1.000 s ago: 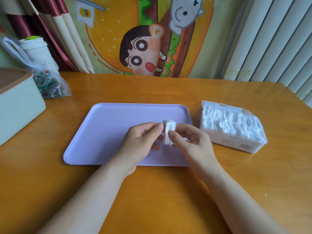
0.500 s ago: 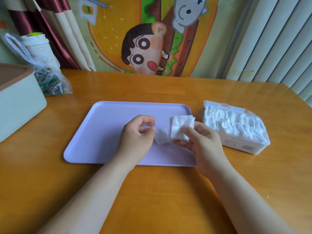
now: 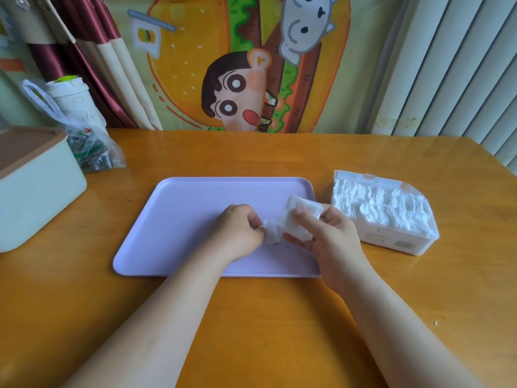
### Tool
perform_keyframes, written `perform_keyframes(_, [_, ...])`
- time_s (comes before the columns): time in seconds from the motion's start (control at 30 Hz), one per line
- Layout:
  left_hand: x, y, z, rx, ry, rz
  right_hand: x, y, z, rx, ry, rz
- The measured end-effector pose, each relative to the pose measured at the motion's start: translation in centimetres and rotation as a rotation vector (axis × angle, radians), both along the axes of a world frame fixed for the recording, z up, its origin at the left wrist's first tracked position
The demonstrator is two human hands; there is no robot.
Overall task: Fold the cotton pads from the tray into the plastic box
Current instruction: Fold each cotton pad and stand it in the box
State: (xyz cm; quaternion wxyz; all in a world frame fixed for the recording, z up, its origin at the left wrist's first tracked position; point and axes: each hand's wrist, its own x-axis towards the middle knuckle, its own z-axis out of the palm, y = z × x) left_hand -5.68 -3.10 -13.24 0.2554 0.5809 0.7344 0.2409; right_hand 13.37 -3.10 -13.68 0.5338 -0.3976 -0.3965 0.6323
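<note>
Your left hand (image 3: 240,231) pinches one small cotton pad (image 3: 270,234); right hand (image 3: 331,243) grips a second, larger pad (image 3: 300,219), both over one tray (image 3: 190,219). One plastic box (image 3: 383,214) sits just right of your right hand. One green bin (image 3: 36,191) and one bag (image 3: 92,152) sit far left on the counter (image 3: 251,317).

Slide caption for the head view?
Over a lilac tray, left hand pinches a small cotton piece, right hand holds a square pad; plastic box alongside.

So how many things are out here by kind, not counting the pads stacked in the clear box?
Loose cotton pads: 2, small pad in left hand, larger pad in right hand
Tray: 1
Boxes: 2, plastic box and mint box
Bag: 1
Cup: 1
Total: 7
</note>
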Motion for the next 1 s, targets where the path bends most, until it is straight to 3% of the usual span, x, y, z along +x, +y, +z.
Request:
perform_keyframes(0.07, [-0.1,-0.3,0.0,0.030,-0.055,0.007,0.1,-0.1,0.2,-0.011,-0.002,-0.031])
perform_keyframes(0.27, [-0.9,-3.2,2.2,0.178,-0.508,0.080,-0.4,-0.2,0.9,-0.021,-0.099,-0.123])
perform_keyframes(0.47, [-1.3,-6.1,5.7,0.229,-0.857,-0.079,-1.2,-1.6,2.0,-0.041,-0.190,-0.043])
perform_keyframes(0.6, [0.5,-7.4,6.7,0.255,-0.856,-0.144,-0.8,-3.5,3.5,0.002,-0.141,0.055])
perform_keyframes(0.73, [2.4,-8.4,6.3,0.326,-0.840,0.026,0.0,-5.9,4.5,0.064,-0.106,0.127])
perform_keyframes(1.0, [5.7,-9.6,6.5,0.408,-0.955,0.054,1.3,-8.3,5.1,0.060,-0.047,0.071])
